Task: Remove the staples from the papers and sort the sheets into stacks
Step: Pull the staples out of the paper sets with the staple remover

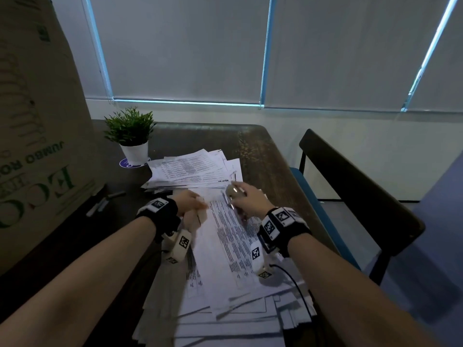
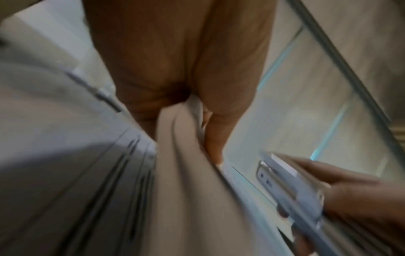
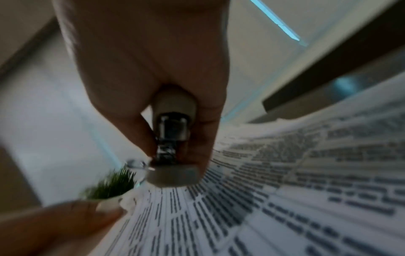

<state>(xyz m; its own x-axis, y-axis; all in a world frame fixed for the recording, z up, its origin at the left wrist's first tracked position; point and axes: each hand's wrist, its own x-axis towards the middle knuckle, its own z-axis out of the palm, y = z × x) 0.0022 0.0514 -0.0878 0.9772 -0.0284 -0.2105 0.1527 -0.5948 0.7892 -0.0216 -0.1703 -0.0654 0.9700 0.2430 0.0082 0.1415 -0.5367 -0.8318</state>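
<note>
On the dark table, my left hand [image 1: 196, 206] pinches the near corner of a stapled set of printed sheets [image 1: 225, 246] and lifts it; the left wrist view shows the paper fold [image 2: 181, 138] between thumb and fingers [image 2: 219, 86]. Just to the right, my right hand [image 1: 244, 199] grips a beige and metal staple remover [image 1: 231, 194], jaws pointing at that corner. In the right wrist view the staple remover [image 3: 173, 135] sits between thumb and fingers above the printed sheet [image 3: 285, 190]. A fanned stack of sheets [image 1: 195, 169] lies further back. A loose pile [image 1: 225, 321] lies at the near edge.
A big cardboard box [image 1: 37, 146] stands on the table's left side. A small potted plant [image 1: 130, 136] sits behind the far stack. Some markers [image 1: 105, 201] lie beside the box. A dark chair [image 1: 350, 186] stands along the table's right edge [image 1: 288, 171].
</note>
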